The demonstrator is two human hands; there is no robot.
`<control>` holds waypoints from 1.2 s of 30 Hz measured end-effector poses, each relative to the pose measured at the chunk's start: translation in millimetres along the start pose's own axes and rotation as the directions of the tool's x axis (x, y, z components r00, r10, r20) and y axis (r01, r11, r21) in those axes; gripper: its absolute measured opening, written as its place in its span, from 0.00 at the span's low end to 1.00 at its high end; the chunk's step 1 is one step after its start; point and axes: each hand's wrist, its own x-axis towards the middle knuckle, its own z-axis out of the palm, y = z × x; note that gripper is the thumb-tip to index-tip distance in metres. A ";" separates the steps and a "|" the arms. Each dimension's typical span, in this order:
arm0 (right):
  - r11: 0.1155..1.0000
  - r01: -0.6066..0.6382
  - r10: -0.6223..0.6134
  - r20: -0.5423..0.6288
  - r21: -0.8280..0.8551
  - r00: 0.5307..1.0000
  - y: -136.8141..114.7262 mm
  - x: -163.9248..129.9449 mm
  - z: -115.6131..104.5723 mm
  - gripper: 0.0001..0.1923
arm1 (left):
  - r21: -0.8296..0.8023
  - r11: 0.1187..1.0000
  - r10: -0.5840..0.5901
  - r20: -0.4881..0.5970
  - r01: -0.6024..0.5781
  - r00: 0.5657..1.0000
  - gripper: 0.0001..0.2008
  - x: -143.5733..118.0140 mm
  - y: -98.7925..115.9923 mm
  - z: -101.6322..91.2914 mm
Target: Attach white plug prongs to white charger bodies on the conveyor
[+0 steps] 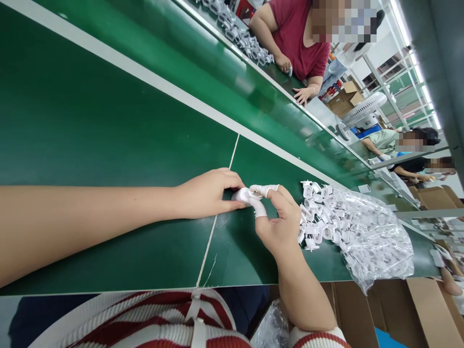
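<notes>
Both hands on one white part.
Left hand and right hand pinching white part over green surface; parts pile just right.

We count two hands of our own, one white part between them, one clear bag, one fan.

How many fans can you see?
1. A white fan stands at the far right end of the green table, past the person in the red top. Others may be hidden.
</notes>
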 end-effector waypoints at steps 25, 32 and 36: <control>0.973 -0.115 0.123 -0.032 0.198 0.992 14.5 -9.8 14.9 0.13 | 0.073 0.997 -0.006 -0.026 0.008 1.000 0.16 -5.3 12.4 7.2; 0.893 -0.243 0.210 0.127 0.378 0.969 18.0 -9.2 13.8 0.15 | 0.061 0.997 -0.051 -0.034 0.053 0.998 0.16 -7.0 6.1 7.9; 0.832 -0.298 0.267 0.133 0.468 0.955 16.3 -7.5 14.0 0.14 | 0.127 0.992 -0.022 -0.002 0.022 1.000 0.17 -9.5 6.4 6.4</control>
